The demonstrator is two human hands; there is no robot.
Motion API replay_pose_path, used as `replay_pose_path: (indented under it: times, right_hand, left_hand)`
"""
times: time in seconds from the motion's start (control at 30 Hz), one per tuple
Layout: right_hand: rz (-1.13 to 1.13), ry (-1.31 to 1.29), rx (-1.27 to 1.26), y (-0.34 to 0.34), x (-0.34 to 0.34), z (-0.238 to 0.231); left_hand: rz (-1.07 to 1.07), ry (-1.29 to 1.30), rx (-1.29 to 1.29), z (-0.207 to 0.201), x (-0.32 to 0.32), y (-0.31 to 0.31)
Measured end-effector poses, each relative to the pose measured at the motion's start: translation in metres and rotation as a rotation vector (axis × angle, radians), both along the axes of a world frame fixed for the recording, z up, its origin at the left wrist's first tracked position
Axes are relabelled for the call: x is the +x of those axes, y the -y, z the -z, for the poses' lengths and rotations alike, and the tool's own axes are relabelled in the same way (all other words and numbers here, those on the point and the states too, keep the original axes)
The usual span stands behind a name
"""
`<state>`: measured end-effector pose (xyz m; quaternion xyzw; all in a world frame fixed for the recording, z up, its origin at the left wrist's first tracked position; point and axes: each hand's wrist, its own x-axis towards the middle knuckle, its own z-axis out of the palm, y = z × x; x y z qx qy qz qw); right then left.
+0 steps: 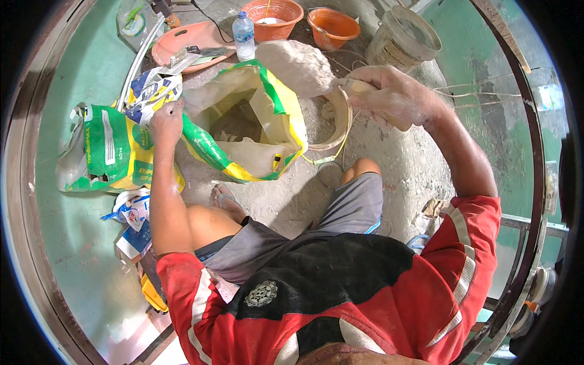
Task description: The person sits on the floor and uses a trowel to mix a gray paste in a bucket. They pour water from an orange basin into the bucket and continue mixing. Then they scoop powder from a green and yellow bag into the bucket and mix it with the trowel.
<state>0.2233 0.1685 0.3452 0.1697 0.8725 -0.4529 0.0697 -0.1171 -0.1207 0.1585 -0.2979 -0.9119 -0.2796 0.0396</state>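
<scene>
My right hand (389, 94) is closed round the pale handle of a trowel (358, 88). A large heap of light grey powder (295, 67) covers its blade, held up between the open bag and a round bucket (345, 115). With its fingers closed, my left hand (165, 125) grips the left edge of a green, yellow and white bag (210, 149), whose mouth gapes upward. Inside the bag, more grey powder (238, 125) shows in the shadow. The bucket stands right of the bag and is partly hidden behind the heap and the bag's rim.
Further back are a clear water bottle (243, 36), two orange basins (333, 29) and a dirty pale bucket (404, 38). An orange tray (182, 41) carries flat tools. Another green and yellow bag (112, 149) leans at the left wall. A cable (480, 94) runs at the right.
</scene>
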Motion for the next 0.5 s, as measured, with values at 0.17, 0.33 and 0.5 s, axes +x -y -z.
replay_pose_path:
  times: [0.17,0.33,0.5]
  right_hand:
    - [0.174,0.179,-0.040,-0.019,0.024,0.042]
    - [0.200,0.195,-0.029,-0.063,0.036,0.167]
    - [0.326,0.374,-0.046,-0.109,0.020,0.301]
  left_hand:
    - [-0.027,0.098,-0.016,-0.011,0.004,0.005]
    - [-0.040,0.078,-0.024,-0.010,0.005,0.006]
    - [-0.003,0.095,-0.055,-0.010,0.005,0.006]
